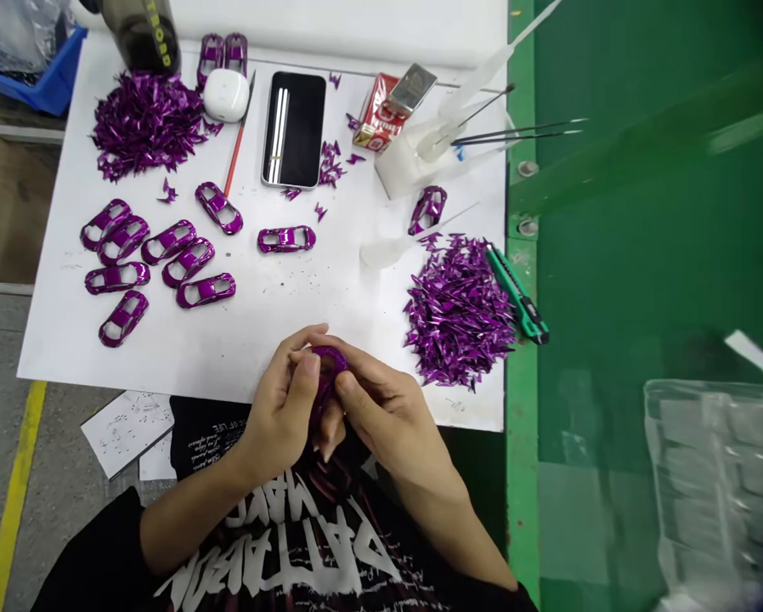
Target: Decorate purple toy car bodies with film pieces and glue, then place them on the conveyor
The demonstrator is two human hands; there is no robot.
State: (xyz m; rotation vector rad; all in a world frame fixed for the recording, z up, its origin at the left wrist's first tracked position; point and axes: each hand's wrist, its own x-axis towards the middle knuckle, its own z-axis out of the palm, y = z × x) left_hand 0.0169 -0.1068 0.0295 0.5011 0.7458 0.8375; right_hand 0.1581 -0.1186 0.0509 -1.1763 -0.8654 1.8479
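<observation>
Between my two hands, at the table's front edge, is a purple toy car shell [329,374], partly covered by fingers. My left hand [292,395] is closed round its left side, the thumb lying along it. From the other side my right hand [381,404] grips it, thumb pressed on the shell. Whether a small part sits between the fingertips is hidden. A heap of small pointed purple parts [461,314] lies to the right of my hands. Several finished-looking purple car shells [206,291] lie at the left, and one shell [285,239] lies straight ahead.
A green utility knife [515,293] lies by the right heap. Behind are a phone [294,127], a red box [378,110], a white holder [407,161] with thin tools, and a dropper bottle [385,252]. A second purple heap [145,123] and a dark bottle [143,34] stand back left.
</observation>
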